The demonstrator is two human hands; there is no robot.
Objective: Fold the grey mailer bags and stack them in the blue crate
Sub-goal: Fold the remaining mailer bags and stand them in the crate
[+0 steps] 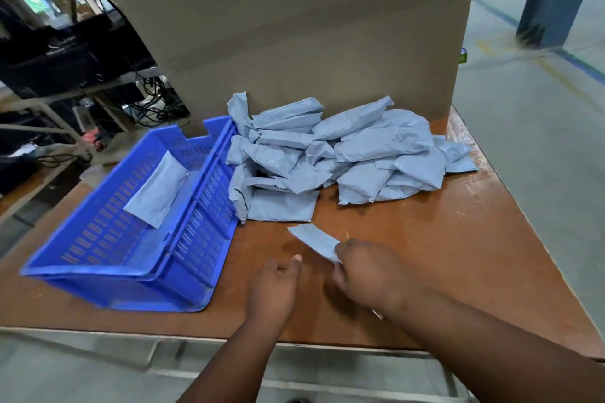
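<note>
One folded bag (156,192) lies in the crate (108,285), propped aslant against the inner right wall; nothing else is visible in it. Head view only.

Progress, as judged: early. A heap of bags (340,154) sits on the table (458,255) just right of the crate and against the carton (294,26) behind. The heap is many bags deep, crumpled and overlapping, so no count can be taken. Nearly all the folding and stacking is left to do.

Item in hand: a single bag (314,240), flat and narrow, near the front of the table, apart from the heap. Its far end points up-left towards the crate; its near end is hidden by the right hand. Whether it is already folded cannot be told.

Right hand (370,275): knuckles up, fingers curled round the near end of the bag, gripping it. Forearm enters from the lower right.

Left hand (276,288): just left of the right hand, close to the bag but not seen touching it. Fingers loosely curled, thumb raised, holding nothing visible. Forearm enters from the bottom centre.

Both hands are over the table in front of the crate's right corner. Motion blur softens finger detail.
</note>
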